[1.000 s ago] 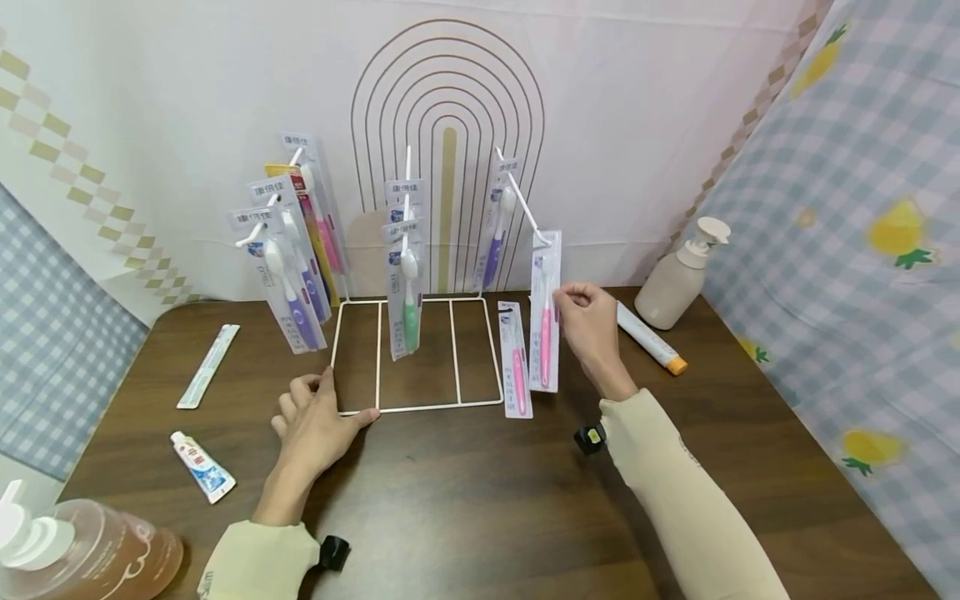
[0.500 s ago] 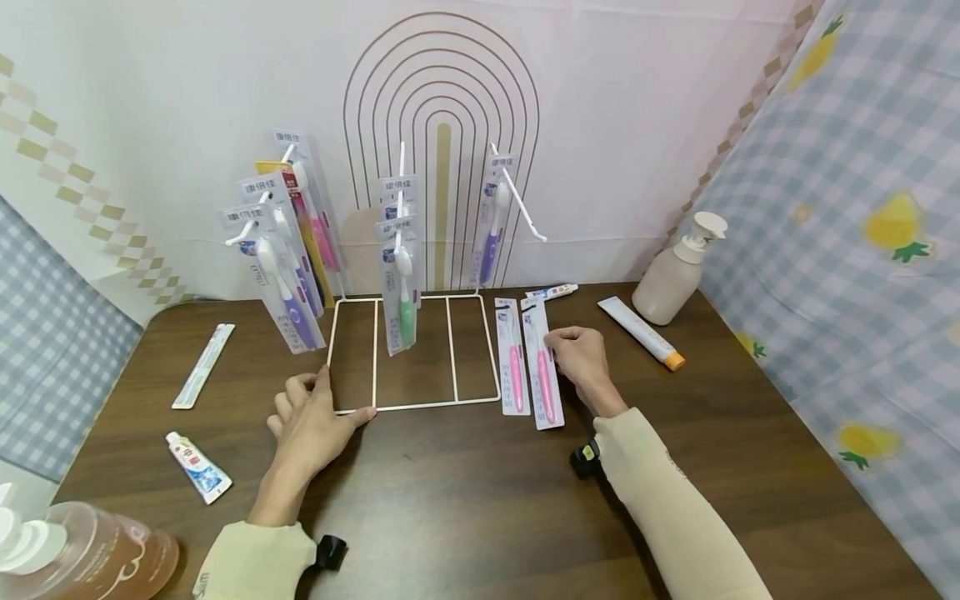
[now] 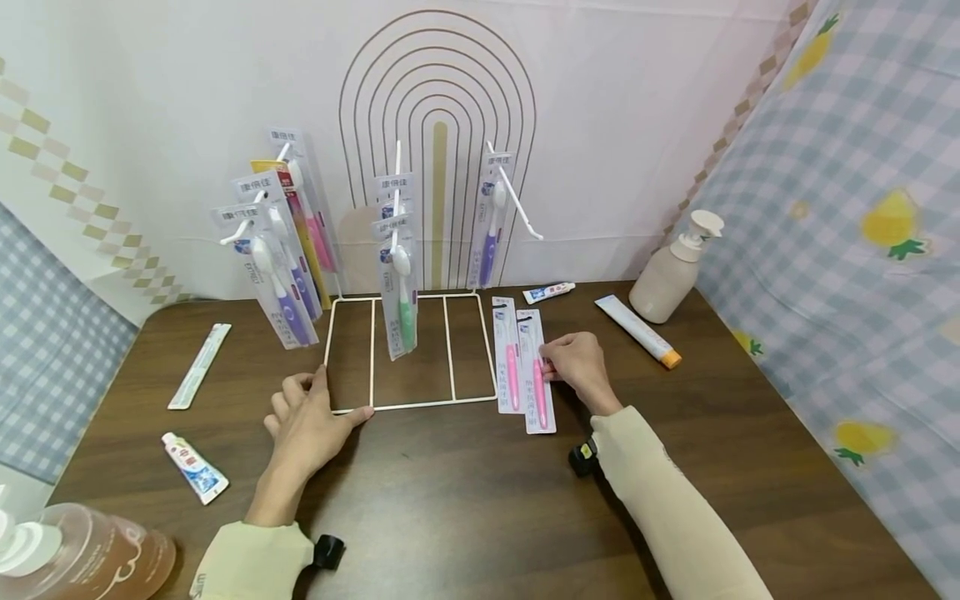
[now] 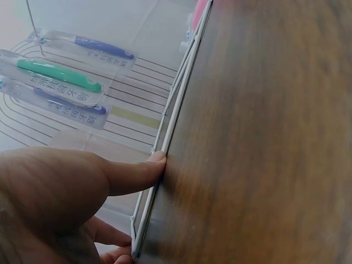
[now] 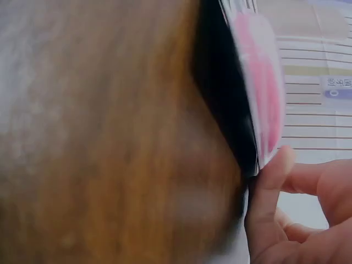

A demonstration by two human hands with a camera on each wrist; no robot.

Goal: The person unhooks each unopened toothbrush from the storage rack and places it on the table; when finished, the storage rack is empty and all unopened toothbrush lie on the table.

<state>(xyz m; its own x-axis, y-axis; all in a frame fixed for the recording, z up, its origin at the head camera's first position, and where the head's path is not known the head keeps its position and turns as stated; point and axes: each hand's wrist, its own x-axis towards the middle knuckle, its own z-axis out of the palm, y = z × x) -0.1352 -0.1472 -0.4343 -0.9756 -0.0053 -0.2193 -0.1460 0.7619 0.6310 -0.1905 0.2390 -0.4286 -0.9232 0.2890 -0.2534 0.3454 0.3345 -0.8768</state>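
The step in hand seems to be setting a pink toothbrush pack [image 3: 537, 375] in place: the right hand [image 3: 576, 365] pinches its edge between thumb and fingers, just beside a second pink pack [image 3: 507, 354]; whether the held one lies fully flat is hard to tell. The left hand [image 3: 311, 417] spreads wide at the near corner of the wire rack [image 3: 435, 404], thumb on the front bar, apparently steadying it. The next move probably calls for squaring the pack, then loosening the pinch without dragging it

Of the containers, each pink pack holds one toothbrush behind clear plastic, as does the green toothbrush pack [image 3: 405, 317] hanging beyond and between the hands. Nearer the person and left of the left hand, a clear pump bottle [image 3: 97, 554] holds amber liquid. Beyond the right hand, the opaque pump bottle [image 3: 663, 283] and orange-capped tube [image 3: 636, 329] hide their contents
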